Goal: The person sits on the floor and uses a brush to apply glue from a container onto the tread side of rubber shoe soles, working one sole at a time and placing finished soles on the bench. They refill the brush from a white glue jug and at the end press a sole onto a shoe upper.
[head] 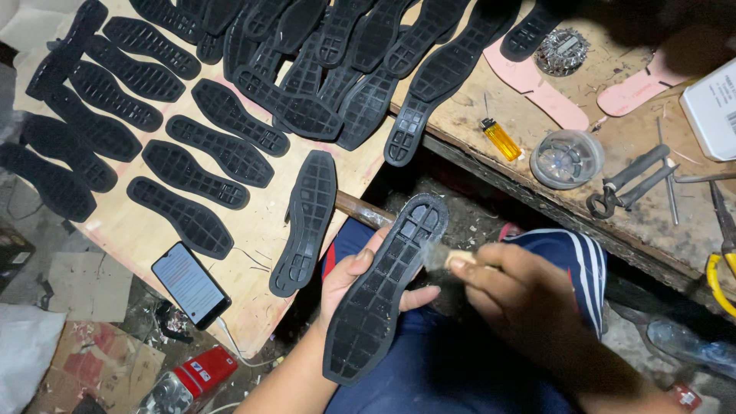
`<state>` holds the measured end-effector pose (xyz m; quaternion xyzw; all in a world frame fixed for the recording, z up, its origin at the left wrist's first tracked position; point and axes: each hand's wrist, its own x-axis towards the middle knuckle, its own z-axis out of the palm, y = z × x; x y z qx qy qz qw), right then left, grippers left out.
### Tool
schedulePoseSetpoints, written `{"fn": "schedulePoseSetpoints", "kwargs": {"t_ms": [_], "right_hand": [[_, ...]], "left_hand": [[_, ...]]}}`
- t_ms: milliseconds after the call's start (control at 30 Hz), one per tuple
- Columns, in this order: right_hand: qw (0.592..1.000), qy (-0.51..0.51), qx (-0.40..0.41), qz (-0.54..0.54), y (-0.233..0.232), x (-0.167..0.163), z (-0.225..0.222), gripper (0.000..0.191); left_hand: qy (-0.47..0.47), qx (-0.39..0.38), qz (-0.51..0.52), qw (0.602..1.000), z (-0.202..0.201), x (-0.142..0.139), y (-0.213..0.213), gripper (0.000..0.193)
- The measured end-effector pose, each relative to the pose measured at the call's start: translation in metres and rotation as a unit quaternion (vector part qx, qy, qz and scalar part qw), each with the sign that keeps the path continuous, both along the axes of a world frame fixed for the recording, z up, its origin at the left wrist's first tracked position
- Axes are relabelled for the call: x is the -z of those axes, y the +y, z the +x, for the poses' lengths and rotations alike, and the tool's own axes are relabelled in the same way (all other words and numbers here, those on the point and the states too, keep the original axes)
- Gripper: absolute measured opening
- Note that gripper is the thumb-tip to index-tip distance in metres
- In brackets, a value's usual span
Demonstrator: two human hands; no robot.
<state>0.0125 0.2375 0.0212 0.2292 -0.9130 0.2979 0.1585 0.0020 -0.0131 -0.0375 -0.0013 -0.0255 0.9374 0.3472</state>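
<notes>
Low in the frame's centre, the left hand (349,280) cradles a black rubber sole (383,287) from beneath, fingers (418,297) curled round its edges, tread side up. From the lower right, the right hand (529,299) pinches a small brush (448,257), whose blurred bristles touch the sole's upper edge. Many black soles (192,165) lie on the wooden counter (123,230) at upper left. A white box (713,111) sits at the right edge, a red package (201,372) at lower left.
</notes>
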Motion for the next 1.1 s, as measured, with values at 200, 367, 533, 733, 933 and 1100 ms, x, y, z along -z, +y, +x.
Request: {"fn": "schedulePoseSetpoints", "kwargs": {"t_ms": [200,367,533,733,933,1100], "right_hand": [[1.0,0.02,0.003,-0.016,0.005,0.004,0.002,0.024],[0.99,-0.001,0.072,-0.12,0.009,0.001,-0.009,0.019],[0.98,-0.062,0.133,-0.132,0.023,0.011,-0.017,0.037],[0.986,-0.061,0.063,-0.141,0.007,0.029,-0.006,0.031],[0.993,-0.084,-0.042,0.069,-0.004,0.013,-0.002,0.03],[0.994,-0.073,0.002,0.082,-0.004,0.013,0.004,0.032]], "left_hand": [[-0.012,0.013,0.029,0.999,0.003,-0.001,0.005,0.069],[-0.051,-0.033,-0.054,0.997,0.007,-0.009,0.014,0.069],[-0.073,-0.019,0.042,0.996,0.01,-0.019,0.019,0.083],[0.006,0.014,-0.027,1.0,0.001,-0.025,0.013,0.101],[0.014,0.002,-0.016,1.0,-0.008,-0.025,0.008,0.106],[0.025,0.017,0.005,1.0,-0.014,-0.022,0.005,0.104]]}}
